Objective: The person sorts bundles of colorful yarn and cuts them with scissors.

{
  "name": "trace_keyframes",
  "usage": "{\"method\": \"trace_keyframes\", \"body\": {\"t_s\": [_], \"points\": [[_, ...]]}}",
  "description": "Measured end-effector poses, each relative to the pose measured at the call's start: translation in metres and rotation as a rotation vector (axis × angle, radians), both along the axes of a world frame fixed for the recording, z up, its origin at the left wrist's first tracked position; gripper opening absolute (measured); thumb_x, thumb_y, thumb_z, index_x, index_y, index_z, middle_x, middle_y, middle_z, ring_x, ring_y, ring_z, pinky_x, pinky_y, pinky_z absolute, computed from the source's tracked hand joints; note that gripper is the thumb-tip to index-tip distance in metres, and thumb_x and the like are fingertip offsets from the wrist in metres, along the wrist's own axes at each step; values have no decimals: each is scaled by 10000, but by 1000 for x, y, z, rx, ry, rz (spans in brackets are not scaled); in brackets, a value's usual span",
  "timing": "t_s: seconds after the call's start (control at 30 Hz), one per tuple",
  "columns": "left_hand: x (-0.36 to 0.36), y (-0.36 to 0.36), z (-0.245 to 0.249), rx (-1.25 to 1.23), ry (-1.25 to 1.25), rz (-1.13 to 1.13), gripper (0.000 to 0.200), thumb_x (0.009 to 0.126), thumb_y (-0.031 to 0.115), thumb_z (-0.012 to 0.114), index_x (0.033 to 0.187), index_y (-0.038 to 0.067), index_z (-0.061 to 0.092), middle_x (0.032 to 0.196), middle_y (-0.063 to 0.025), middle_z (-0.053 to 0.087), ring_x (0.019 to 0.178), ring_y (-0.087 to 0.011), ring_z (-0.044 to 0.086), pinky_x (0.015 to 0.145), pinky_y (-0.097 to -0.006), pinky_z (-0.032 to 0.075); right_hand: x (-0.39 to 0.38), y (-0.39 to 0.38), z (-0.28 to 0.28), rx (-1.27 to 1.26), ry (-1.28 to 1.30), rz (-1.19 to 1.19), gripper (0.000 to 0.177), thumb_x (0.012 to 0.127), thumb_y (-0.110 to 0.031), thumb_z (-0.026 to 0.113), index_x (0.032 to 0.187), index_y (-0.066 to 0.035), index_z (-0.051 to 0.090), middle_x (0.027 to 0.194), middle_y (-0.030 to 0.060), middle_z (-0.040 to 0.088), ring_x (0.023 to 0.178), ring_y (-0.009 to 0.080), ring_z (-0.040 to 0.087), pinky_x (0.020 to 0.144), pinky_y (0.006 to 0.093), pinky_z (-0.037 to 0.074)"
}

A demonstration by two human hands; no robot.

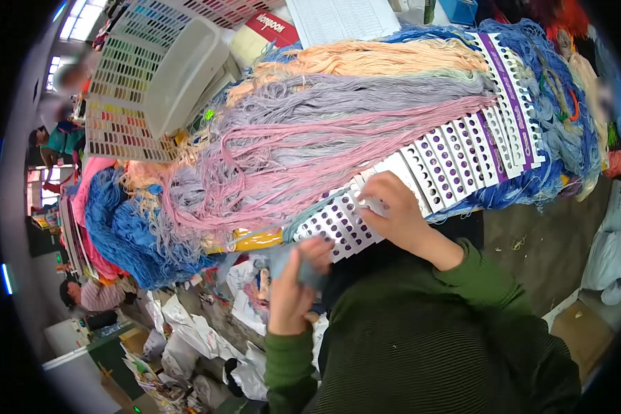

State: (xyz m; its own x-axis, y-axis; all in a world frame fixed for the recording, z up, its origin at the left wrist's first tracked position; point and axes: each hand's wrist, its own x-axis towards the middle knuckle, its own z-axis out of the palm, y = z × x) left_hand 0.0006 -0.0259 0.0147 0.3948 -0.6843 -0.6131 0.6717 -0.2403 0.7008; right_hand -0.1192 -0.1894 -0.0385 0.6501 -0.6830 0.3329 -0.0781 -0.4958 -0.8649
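My left hand [293, 293] is raised at the near edge of the table and partly smeared by motion. Its fingers are curled around a blurred bundle of grey-blue thread [314, 277]. More of this thread [307, 219] lies along the left end of the white perforated thread cards [341, 224]. Over the right part of those cards, my right hand [400, 214] has its thumb and fingers bent together in a pinch; what is between them is too small to make out. Pink thread [276, 162] stretches leftward from the cards, beside lilac-grey thread [352, 93] and peach thread [386, 58].
Further punched cards with purple bands [510, 96] lie at the right, over blue yarn [566, 124]. Behind are a white plastic bin [186, 72], a thread colour chart [127, 83], a red-and-cream notebook [265, 34] and a printed sheet [341, 21]. White bags [193, 338] lie on the floor. Other people sit at the far left.
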Motion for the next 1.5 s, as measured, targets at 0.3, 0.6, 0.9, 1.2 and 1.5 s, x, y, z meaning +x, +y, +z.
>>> {"method": "trace_keyframes", "body": {"t_s": [0.3, 0.6, 0.9, 1.2, 1.5], "points": [[-29, -40, 8, -242, 159, -142, 617, 857, 455, 188, 1206, -40, 307, 1144, -121, 419, 1049, -205, 407, 871, -333, 347, -12, 20, 35, 1216, -22, 332, 110, 750, -81, 538, 791, 9, 585, 571, 28, 539, 478, 71, 486, 424, 180, 365], [-35, -41, 3, -327, 271, -47, 657, 845, 482, 191, 1184, -64, 325, 1136, -142, 426, 1019, -229, 437, 861, -363, 366, -14, 20, 44, 1190, -20, 346, 81, 729, -12, 523, 757, 31, 585, 601, 42, 542, 482, 58, 467, 417, 168, 340], [-42, -41, 7, -224, 50, -3, 405, 848, 204, 387, 1142, -74, 369, 1040, -134, 493, 943, -194, 482, 826, -336, 385, -17, 17, 37, 1340, -263, 365, 72, 718, -42, 543, 726, 8, 595, 581, 11, 534, 491, 48, 472, 435, 166, 344], [-40, -39, 5, -325, 85, -15, 362, 854, 226, 380, 1089, -45, 425, 1007, -119, 507, 938, -189, 482, 807, -326, 384, -19, 9, 47, 1494, -203, 393, 99, 735, -77, 548, 784, 4, 580, 628, 27, 556, 523, 80, 514, 443, 178, 371], [-41, -41, 7, -237, 95, 32, 325, 857, 248, 378, 1058, -1, 436, 1084, -143, 466, 1007, -221, 448, 827, -352, 386, -17, 15, 37, 1287, -113, 403, 66, 725, -47, 580, 767, 4, 581, 685, 38, 551, 505, 54, 455, 453, 168, 353]]}}
